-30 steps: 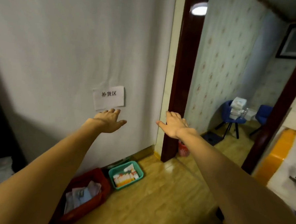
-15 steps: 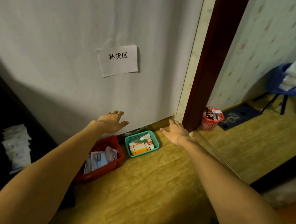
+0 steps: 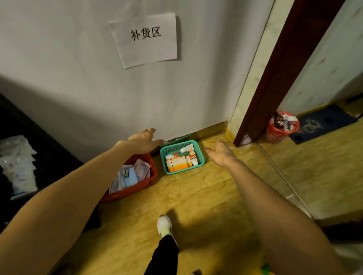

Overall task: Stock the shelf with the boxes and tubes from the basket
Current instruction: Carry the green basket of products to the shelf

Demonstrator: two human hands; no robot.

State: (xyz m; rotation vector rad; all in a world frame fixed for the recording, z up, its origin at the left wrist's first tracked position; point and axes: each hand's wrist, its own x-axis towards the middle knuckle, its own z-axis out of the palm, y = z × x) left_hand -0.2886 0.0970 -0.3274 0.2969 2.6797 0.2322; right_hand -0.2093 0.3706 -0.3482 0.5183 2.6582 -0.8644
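Observation:
A teal basket (image 3: 199, 159) stands on the wooden floor against the white wall, holding several white-and-orange boxes (image 3: 178, 162) and a white tube (image 3: 186, 148). My left hand (image 3: 144, 140) reaches out flat above the floor, just left of the teal basket, fingers straight and holding nothing. My right hand (image 3: 220, 153) is stretched forward just right of the basket, fingers relaxed and empty. Neither hand touches the basket.
A red basket (image 3: 140, 186) with flat packets sits left of the teal one. A dark shelf (image 3: 18, 149) with white packets stands at far left. A paper sign (image 3: 145, 38) hangs on the wall. A dark door frame (image 3: 269, 83) and a red waste basket (image 3: 279, 130) are right.
The view has tilted down and come closer to the baskets. Both hands have dropped from wall height toward the teal basket, and my legs and shoes now show below.

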